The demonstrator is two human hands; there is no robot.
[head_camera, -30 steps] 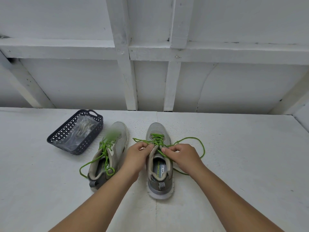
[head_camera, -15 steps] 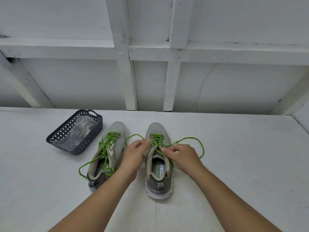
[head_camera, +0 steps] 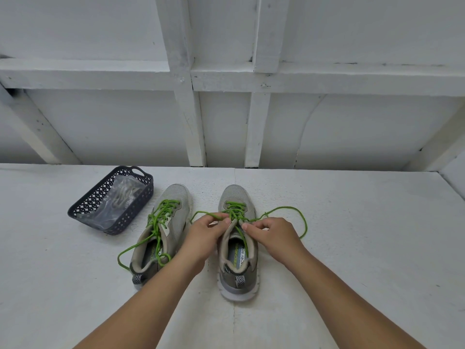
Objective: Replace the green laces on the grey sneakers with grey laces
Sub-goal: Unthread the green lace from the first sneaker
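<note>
Right sneaker [head_camera: 237, 248], frame centre, heel toward viewer. Left hand [head_camera: 205, 235] and right hand [head_camera: 273, 238] each pinch its green lace [head_camera: 235, 212] at the upper eyelets, either side of the tongue.

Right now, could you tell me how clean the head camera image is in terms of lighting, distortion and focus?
Head view: soft, even light, only faint shadows beside the right sneaker and basket; wide-angle bending curves the wall beams and table edge; both hands, left hand and right hand, and the green laces look sharp; no glare.
</note>
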